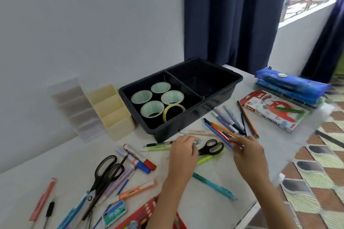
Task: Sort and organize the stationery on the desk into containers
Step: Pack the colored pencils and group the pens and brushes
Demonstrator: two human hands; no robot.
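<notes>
Stationery lies loose over the desk [208, 210]: coloured pens [217, 130] fan out just beside the near wall of a black tray [186, 122], small scissors [211, 147] sit between the two hands, and large scissors [104, 174] and markers [137, 159] lie toward the left edge. Right hand [249, 154] pinches the near ends of the coloured pens, fingertips together. Left hand [183, 154] curls over one end of a green highlighter [158, 148], actual grip cannot be told; tape rolls [172, 96] fill the tray's left compartment.

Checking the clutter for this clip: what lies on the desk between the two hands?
In the head view, black scissors and a green highlighter lie between the left hand and right hand.
</notes>
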